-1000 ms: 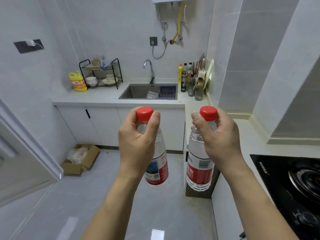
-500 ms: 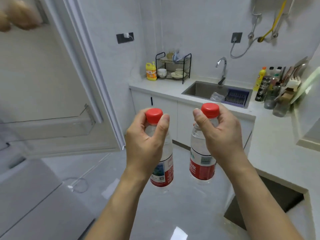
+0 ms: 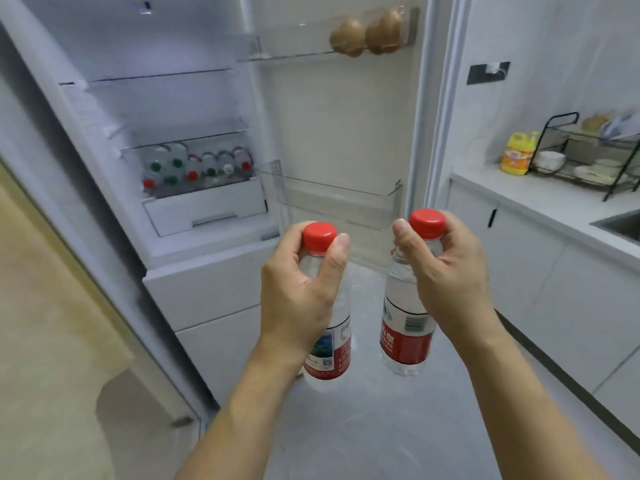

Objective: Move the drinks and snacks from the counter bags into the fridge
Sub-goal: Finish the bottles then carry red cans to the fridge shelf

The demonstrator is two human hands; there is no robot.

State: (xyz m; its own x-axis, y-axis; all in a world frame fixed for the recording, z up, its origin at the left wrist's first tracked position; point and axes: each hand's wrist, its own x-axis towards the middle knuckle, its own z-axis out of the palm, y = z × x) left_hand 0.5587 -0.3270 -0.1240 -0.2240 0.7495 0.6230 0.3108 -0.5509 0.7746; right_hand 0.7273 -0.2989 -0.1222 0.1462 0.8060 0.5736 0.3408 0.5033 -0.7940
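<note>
I've got two up in front of the open fridge (image 3: pixel 207 216): my left hand (image 3: pixel 298 292) pinches the left water bottle (image 3: pixel 329 351) at its neck, my right hand (image 3: pixel 446 282) pinches the right water bottle (image 3: pixel 405 327) likewise. Stacked bottles (image 3: pixel 197 168) lie inside at ten o'clock.

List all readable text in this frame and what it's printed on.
No text reads clearly.
Clear red-capped water bottle in the left hand: red and white label with a code square, print too small.
Clear red-capped water bottle in the right hand: barcode and white characters on red, blurred.
Yellow detergent jug: orange label, illegible.
Bottles lying on the fridge shelf: only coloured caps show.
</note>
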